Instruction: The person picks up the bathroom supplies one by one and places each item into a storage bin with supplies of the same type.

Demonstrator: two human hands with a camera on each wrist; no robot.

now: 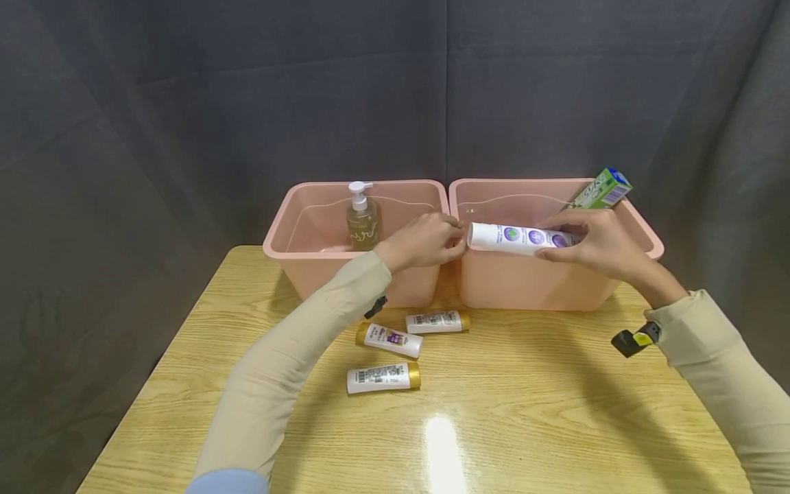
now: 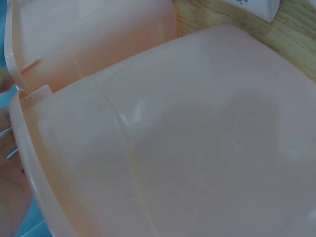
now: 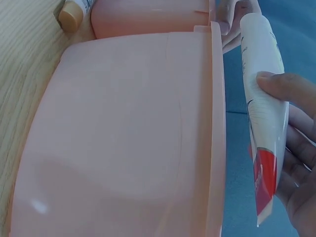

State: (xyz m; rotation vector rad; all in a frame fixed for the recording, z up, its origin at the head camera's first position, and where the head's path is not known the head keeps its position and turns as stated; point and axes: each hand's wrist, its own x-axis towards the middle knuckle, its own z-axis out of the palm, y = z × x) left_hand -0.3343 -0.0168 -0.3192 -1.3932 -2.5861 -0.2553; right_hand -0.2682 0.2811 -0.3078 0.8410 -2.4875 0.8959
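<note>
White with purple circles, the tube (image 1: 503, 237) is pinched between the thumb and fingers of my right hand (image 1: 599, 240), over the front rim of the right bin (image 1: 531, 285), not inside it. My left hand (image 1: 422, 240) is near the tube's end where both bins meet, fingers loosely bent, holding nothing I can see. Already in are a pump bottle (image 1: 363, 228) in the left bin (image 1: 315, 274) and a green box (image 1: 599, 192) leaning in the right; three white-and-gold bottles (image 1: 437, 322) lie outside, on the table (image 1: 524, 398)
</note>
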